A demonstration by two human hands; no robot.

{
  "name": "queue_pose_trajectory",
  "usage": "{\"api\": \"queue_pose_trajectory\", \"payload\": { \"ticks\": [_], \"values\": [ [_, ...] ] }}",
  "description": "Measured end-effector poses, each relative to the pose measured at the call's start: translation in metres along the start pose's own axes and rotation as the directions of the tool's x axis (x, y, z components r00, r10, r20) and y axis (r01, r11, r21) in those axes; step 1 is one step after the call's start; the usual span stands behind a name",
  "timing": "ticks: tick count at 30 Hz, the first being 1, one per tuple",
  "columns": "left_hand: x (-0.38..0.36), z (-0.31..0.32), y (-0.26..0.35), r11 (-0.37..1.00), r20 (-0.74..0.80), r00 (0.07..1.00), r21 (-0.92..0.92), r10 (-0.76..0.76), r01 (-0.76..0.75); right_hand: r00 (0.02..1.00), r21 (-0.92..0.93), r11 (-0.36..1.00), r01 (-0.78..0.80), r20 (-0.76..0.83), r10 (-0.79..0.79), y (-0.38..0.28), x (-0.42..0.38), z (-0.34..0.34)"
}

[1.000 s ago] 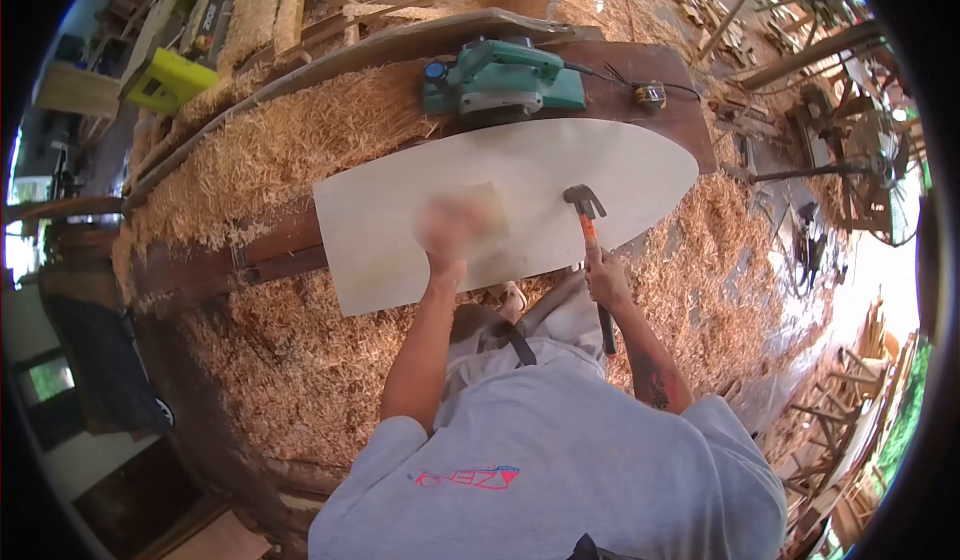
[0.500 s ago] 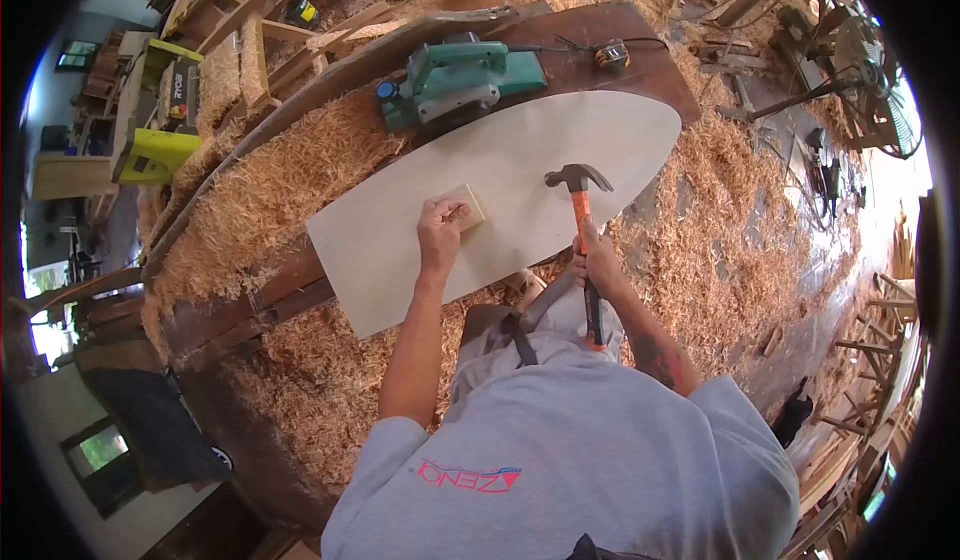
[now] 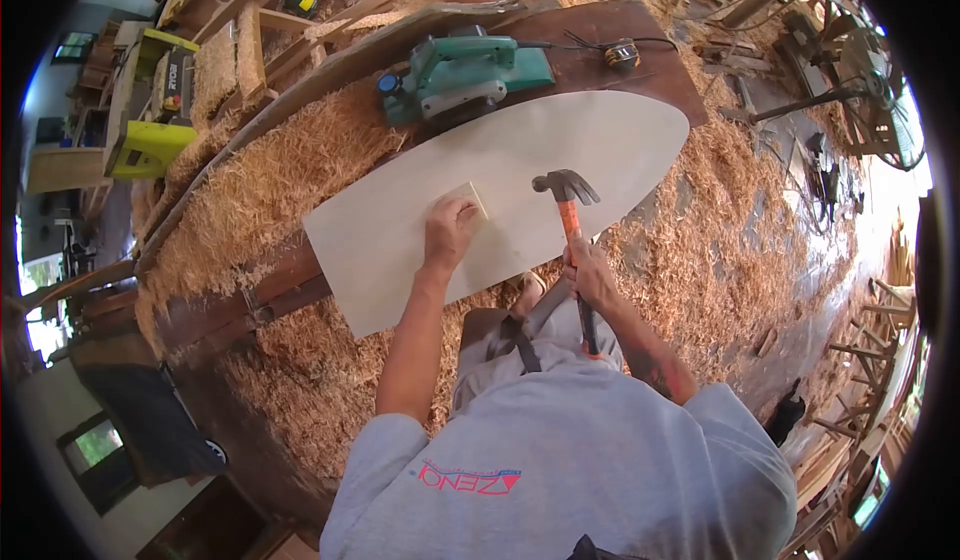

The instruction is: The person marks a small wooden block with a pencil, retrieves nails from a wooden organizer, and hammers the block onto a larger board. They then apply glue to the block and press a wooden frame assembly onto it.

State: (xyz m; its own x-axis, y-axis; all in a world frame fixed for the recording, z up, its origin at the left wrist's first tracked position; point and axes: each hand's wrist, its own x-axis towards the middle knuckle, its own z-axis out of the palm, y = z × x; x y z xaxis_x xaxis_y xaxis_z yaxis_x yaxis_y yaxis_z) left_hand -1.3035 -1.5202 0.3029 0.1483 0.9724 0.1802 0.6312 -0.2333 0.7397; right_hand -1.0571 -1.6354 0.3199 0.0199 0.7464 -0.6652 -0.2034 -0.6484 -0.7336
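Observation:
My left hand (image 3: 450,232) is closed, its fingers pinched together at a small pale wooden block (image 3: 480,201), which they partly cover. Both are over a large pale board (image 3: 590,125), straight at one end and rounded to a blunt tip at the other. A claw hammer (image 3: 568,214) with an orange and black handle is in my right hand (image 3: 592,275), fingers wrapped round the grip. Its steel head is over the board's near side, right of the block.
A green electric planer (image 3: 465,78) and a small tape measure (image 3: 621,56) sit on the dark brown bench top (image 3: 590,26) behind the board. Curly wood shavings (image 3: 290,170) cover the bench and floor. A standing fan (image 3: 890,110) is at the far right.
The hammer head has shifted a little left, its handle now more slanted. My left hand has turned slightly, and the block shows less of its face beside the fingers.

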Motion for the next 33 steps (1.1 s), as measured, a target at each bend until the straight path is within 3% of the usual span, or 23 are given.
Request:
{"api": "queue_pose_trajectory", "payload": {
  "ticks": [1,2,3,5,6,8,12,14,16,17,20,22,23,25,26,29,30,31,33],
  "values": [
    [0.000,0.001,-0.002,0.997,0.035,0.997,-0.014,0.075,-0.075,0.997,0.082,0.997,-0.017,0.082,0.010,-0.007,-0.008,0.007],
    [-0.003,0.003,-0.004,0.989,0.069,0.987,-0.031,0.147,-0.146,0.997,0.062,0.998,0.033,0.067,-0.037,-0.013,-0.017,0.016],
    [-0.007,0.005,-0.006,0.991,0.060,0.989,-0.028,0.134,-0.133,0.997,0.052,0.998,0.026,0.078,-0.030,-0.017,-0.024,0.024],
    [-0.010,0.011,-0.013,0.991,0.019,0.999,-0.135,0.027,-0.024,0.959,-0.007,0.961,0.277,0.073,-0.275,-0.029,-0.035,0.042],
    [-0.013,0.012,-0.014,0.991,0.014,1.000,-0.133,0.017,-0.015,0.955,-0.053,0.956,0.288,0.092,-0.282,-0.038,-0.043,0.047],
    [-0.015,0.013,-0.012,0.940,-0.010,0.995,-0.328,-0.102,0.093,0.956,-0.066,0.958,0.278,0.112,-0.269,-0.029,-0.043,0.051],
    [-0.014,0.012,-0.014,0.936,-0.043,0.996,-0.346,-0.080,0.060,0.955,-0.074,0.957,0.281,0.123,-0.271,-0.012,-0.036,0.061],
    [-0.014,0.007,-0.011,0.974,-0.015,1.000,-0.224,-0.010,0.006,0.953,-0.069,0.955,0.288,0.123,-0.278,-0.004,-0.029,0.064],
    [-0.017,0.007,-0.005,0.957,-0.008,0.997,-0.283,-0.070,0.065,0.959,-0.408,0.868,0.284,0.130,-0.253,0.000,-0.012,0.065],
    [-0.013,0.008,-0.004,0.933,0.000,0.993,-0.342,-0.120,0.112,0.957,-0.409,0.865,0.290,0.128,-0.261,-0.001,-0.011,0.065],
    [-0.015,0.012,-0.014,0.978,-0.062,0.998,-0.206,0.001,-0.014,0.973,-0.313,0.922,0.229,0.071,-0.218,-0.003,-0.024,0.067],
    [-0.019,0.017,-0.019,0.966,-0.065,0.997,-0.257,-0.036,0.018,0.922,-0.058,0.924,0.377,0.119,-0.369,-0.009,-0.035,0.065],
    [-0.016,0.018,-0.020,0.950,-0.063,0.997,-0.310,-0.051,0.029,0.919,-0.055,0.922,0.383,0.121,-0.375,-0.003,-0.027,0.066],
    [-0.015,0.012,-0.014,0.968,-0.052,0.998,-0.251,-0.036,0.022,0.929,-0.371,0.852,0.370,0.126,-0.349,0.010,-0.006,0.068],
    [-0.013,0.008,-0.009,0.981,-0.037,0.999,-0.193,-0.032,0.025,0.958,-0.286,0.916,0.283,0.136,-0.253,0.011,-0.002,0.067],
    [-0.014,0.004,-0.016,0.994,0.066,0.997,-0.091,-0.047,0.053,0.956,-0.151,0.947,0.283,0.121,-0.267,-0.012,-0.020,0.063],
    [-0.014,0.006,-0.019,0.940,0.049,0.998,-0.338,-0.038,0.053,0.965,-0.063,0.966,0.251,0.100,-0.244,-0.020,-0.027,0.060],
    [-0.004,0.001,-0.021,0.940,0.033,0.998,-0.338,-0.046,0.055,0.963,-0.073,0.965,0.253,0.114,-0.244,-0.025,-0.028,0.054],
    [-0.001,-0.021,-0.023,0.870,0.070,0.959,-0.407,-0.275,0.279,0.853,0.140,0.852,0.505,0.069,-0.517,-0.022,-0.039,0.041]
  ]
}}
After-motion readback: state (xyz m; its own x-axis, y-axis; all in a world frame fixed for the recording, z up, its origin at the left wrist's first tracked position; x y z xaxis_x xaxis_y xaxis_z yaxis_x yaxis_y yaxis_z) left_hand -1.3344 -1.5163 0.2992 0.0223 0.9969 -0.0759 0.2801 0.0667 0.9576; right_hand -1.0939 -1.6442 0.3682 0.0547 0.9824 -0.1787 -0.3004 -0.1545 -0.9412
